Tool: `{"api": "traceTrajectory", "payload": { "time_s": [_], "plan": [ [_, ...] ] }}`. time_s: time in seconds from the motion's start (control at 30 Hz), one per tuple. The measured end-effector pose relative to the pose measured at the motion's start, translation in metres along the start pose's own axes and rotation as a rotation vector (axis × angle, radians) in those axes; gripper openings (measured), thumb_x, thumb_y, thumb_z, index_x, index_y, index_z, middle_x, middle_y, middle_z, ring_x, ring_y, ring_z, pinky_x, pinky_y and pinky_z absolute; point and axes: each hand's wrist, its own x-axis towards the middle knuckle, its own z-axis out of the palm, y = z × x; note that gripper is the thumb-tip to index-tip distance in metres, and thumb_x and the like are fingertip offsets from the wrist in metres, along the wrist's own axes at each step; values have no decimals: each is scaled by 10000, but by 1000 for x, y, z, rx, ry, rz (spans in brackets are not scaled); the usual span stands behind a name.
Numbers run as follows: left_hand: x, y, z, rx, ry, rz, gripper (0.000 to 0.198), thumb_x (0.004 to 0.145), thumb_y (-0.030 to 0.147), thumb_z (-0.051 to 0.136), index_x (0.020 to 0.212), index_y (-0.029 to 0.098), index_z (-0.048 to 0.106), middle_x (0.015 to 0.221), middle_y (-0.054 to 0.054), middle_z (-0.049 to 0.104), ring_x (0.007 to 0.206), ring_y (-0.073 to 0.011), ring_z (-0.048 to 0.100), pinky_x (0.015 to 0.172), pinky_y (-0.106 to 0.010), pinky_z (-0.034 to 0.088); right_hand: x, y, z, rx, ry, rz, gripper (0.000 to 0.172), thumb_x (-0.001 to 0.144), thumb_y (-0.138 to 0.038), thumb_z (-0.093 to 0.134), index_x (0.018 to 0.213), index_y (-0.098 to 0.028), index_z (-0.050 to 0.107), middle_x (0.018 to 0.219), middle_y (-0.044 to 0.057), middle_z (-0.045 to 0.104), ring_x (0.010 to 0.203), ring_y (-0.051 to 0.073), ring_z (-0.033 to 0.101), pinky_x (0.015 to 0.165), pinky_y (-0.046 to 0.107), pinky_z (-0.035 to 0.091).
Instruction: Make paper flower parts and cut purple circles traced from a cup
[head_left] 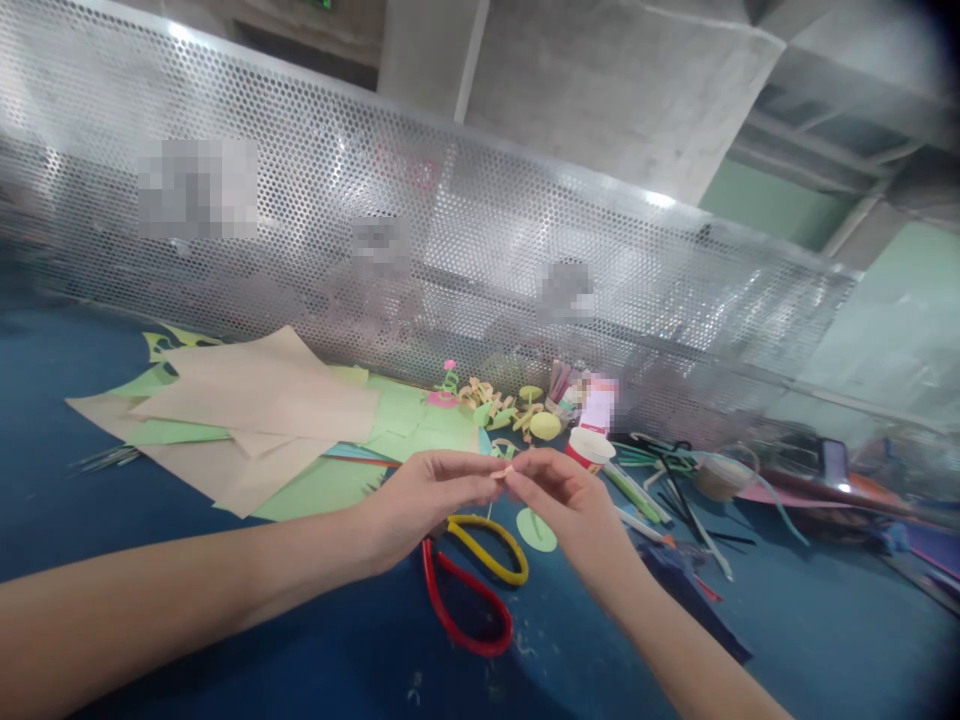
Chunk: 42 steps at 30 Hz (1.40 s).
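My left hand (431, 495) and my right hand (566, 500) meet above a blue table (225, 620), fingertips pinched together on a tiny pale scrap of paper (504, 472). A thin stick seems to hang down from the pinch. Directly below the hands lie scissors with a red loop handle (465, 610) and a yellow loop handle (491, 545). A small green paper disc (536, 528) rests just right of the scissors, under my right hand.
Beige sheets (255, 410) and green sheets (420, 430) are stacked at the left. Small paper flowers (502, 405), a red-and-white cup (589, 447), pens and strips (660, 480) clutter the back right. A perforated metal screen (450, 240) walls off the far edge.
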Motion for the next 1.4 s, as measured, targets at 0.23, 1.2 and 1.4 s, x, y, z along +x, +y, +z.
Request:
{"api": "traceTrajectory", "payload": {
  "time_s": [0.23, 1.2, 1.4],
  "plan": [
    [1, -4, -4, 128, 22, -25, 216, 751, 359, 657, 798, 157, 719, 723, -21, 669, 691, -100, 558, 694, -212, 406, -2, 0, 3, 70, -14, 92, 200, 737, -372, 666, 766, -186, 598, 652, -30, 558, 610, 102, 501, 611, 229, 425],
    [-3, 9, 3, 322, 119, 90, 277, 767, 377, 598, 624, 156, 684, 646, -24, 636, 633, -123, 513, 624, -227, 376, -1, 7, 1, 36, -27, -13, 157, 754, -350, 648, 841, -220, 656, 849, 22, 639, 745, 154, 575, 665, 290, 500],
    [-2, 6, 0, 288, 109, 90, 235, 750, 359, 632, 658, 149, 685, 657, -15, 627, 666, -121, 521, 648, -221, 386, -1, 3, 3, 79, -60, 30, 189, 760, -375, 636, 849, -209, 626, 831, 25, 633, 761, 160, 578, 680, 296, 501]
  ]
}}
